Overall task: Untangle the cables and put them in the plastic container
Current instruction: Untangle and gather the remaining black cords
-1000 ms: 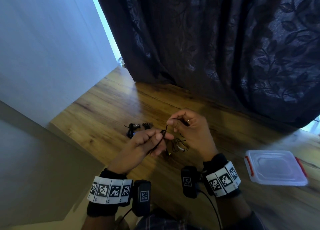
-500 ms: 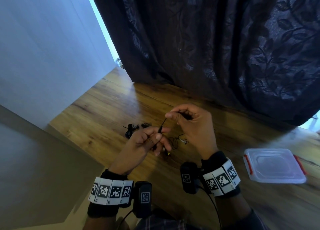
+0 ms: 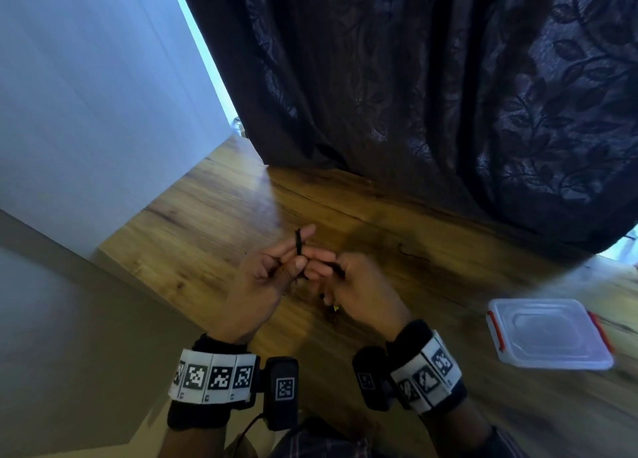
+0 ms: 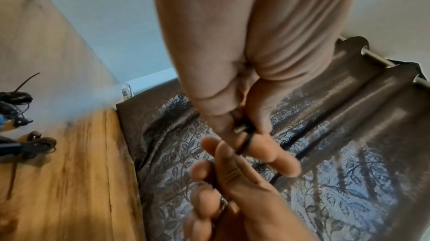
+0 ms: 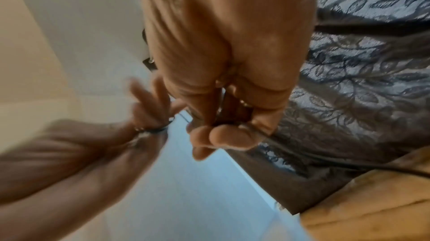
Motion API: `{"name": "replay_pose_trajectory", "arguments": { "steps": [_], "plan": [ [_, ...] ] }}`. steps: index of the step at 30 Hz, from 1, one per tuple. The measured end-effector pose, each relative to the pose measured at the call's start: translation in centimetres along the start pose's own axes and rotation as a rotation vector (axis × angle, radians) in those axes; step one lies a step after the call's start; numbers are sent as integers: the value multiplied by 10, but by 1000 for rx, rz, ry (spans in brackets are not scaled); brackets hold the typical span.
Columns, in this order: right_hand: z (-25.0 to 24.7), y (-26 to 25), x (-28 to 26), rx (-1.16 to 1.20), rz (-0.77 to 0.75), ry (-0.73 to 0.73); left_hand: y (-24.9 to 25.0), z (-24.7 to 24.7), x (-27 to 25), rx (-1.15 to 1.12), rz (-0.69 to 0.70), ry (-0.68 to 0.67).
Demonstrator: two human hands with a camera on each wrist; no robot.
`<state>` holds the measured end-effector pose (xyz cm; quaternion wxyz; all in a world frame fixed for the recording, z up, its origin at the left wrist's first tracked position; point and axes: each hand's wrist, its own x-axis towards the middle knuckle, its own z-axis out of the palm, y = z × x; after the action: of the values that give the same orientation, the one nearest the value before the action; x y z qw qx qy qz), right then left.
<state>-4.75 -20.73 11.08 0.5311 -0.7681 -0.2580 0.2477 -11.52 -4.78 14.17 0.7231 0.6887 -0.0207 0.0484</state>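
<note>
A thin black cable (image 3: 298, 244) runs between both hands above the wooden table (image 3: 214, 209). My left hand (image 3: 301, 252) pinches it between thumb and fingers, and a short stub sticks up past them. In the left wrist view the cable (image 4: 247, 143) loops under the left hand (image 4: 244, 130). My right hand (image 3: 332, 270) grips the other part of the cable (image 3: 337, 269), which the right wrist view shows held at the fingertips of the right hand (image 5: 222, 125). The clear plastic container (image 3: 549, 336), with red clips, sits on the table to the right, apart from both hands.
More dark cables (image 4: 18, 99) and a coiled bundle (image 4: 39, 142) lie on the table left of my hands. A dark patterned curtain (image 3: 431, 95) hangs over the table's far edge. A white wall (image 3: 86, 95) borders the left side.
Both hands have drawn closer together and moved slightly away from me. The left fingers have straightened around the cable. The loose strands that dangled under the hands are out of sight.
</note>
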Motion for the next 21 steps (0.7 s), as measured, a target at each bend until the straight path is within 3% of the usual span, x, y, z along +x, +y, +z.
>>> {"name": "replay_pose_trajectory", "arguments": {
  "steps": [5,9,12,17,19,21],
  "plan": [
    [5,-11,-18,-273,-94,-219,-9,-2,4,241,24,95],
    [-15,-30,-21,-362,-125,-133,-14,-3,0,555,60,41],
    [-37,-44,-15,-291,-223,69,-11,0,-4,319,-52,24],
    [-46,-41,12,-99,-294,313,-1,0,-2,119,-59,-20],
    [-38,-33,18,-14,-255,318,3,0,-3,56,-36,-31],
    [-25,-24,17,38,-191,230,8,2,-2,-2,8,-18]
  ]
}}
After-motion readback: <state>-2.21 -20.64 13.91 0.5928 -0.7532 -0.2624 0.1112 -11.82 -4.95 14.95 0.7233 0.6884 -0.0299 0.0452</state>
